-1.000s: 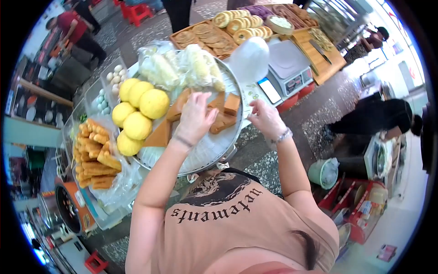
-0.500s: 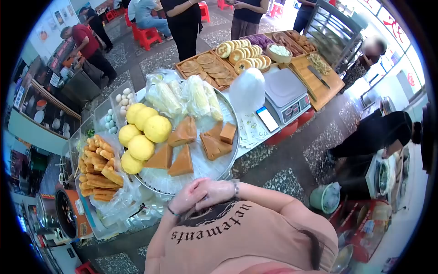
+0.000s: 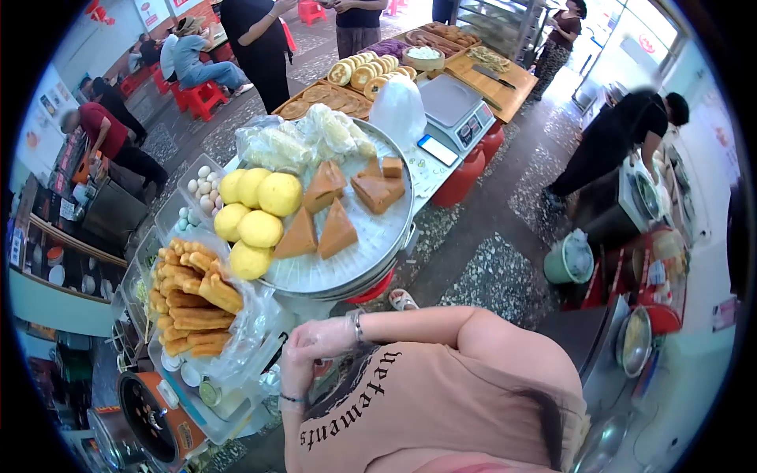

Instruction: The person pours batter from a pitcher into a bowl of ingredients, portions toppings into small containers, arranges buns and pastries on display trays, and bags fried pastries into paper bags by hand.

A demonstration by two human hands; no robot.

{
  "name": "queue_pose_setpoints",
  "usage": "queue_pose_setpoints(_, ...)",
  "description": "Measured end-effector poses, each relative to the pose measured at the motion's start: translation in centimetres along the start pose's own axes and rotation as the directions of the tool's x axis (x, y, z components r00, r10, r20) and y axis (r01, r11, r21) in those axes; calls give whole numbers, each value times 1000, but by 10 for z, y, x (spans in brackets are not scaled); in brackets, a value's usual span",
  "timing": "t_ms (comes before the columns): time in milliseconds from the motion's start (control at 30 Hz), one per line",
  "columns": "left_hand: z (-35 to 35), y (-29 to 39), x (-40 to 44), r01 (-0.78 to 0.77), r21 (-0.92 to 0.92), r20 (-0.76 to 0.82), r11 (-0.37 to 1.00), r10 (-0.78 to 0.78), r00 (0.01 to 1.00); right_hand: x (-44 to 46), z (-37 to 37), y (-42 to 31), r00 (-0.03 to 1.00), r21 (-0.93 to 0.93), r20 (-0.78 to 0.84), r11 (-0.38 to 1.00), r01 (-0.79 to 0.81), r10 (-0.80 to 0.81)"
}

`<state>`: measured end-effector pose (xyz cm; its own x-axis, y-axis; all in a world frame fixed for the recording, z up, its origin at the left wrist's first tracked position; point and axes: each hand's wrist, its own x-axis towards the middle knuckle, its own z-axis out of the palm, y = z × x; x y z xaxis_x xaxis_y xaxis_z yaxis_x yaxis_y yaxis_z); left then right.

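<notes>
My right hand (image 3: pixel 325 337), in a thin clear glove, lies across my left hand (image 3: pixel 296 355) in front of my shirt, its fingers curled against it. The left hand's fingers are mostly hidden. Both hands are just below a round metal tray (image 3: pixel 303 276). On the tray are brown wedges (image 3: pixel 337 230), brown blocks (image 3: pixel 378 193), yellow buns (image 3: pixel 260 229) and bagged corn (image 3: pixel 276 148). To the left of my hands, fried dough sticks (image 3: pixel 197 303) lie in plastic.
A scale (image 3: pixel 451 101), a phone (image 3: pixel 438 150) and a knife (image 3: pixel 494 76) are beyond the tray. Lower left stands an orange cooker (image 3: pixel 162 418). A green bucket (image 3: pixel 569 260) is on the floor at right. A person in black (image 3: pixel 611 138) works near it.
My hands were apart over the tray, then came together in front of my shirt. They are now farther left, still touching. The view has turned, showing more of the room at upper left.
</notes>
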<state>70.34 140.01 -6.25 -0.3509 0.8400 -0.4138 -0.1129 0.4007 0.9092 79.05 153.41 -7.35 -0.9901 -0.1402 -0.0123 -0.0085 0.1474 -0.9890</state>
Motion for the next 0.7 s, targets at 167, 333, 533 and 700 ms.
queue_pose_setpoints(167, -52, -12, -49, -248, 228, -54, 942, 267, 962, 14, 69, -30, 955, 347, -222, 932, -109, 194)
queue_pose_setpoints(333, -51, 4, -69, -622, 545, 117, 563, 683, 721, 2, 81, -19, 944, -73, -302, 985, -159, 130)
queue_pose_setpoints(533, -3, -2, -71, -751, 597, 433, 282, 674, 598, -8, 108, -6, 905, -1, -425, 1000, 16, -15)
queue_pose_setpoints(700, 26, 1, -67, -729, 666, 496, 160, 635, 592, -6, 115, 14, 927, 579, -357, 806, 121, 117)
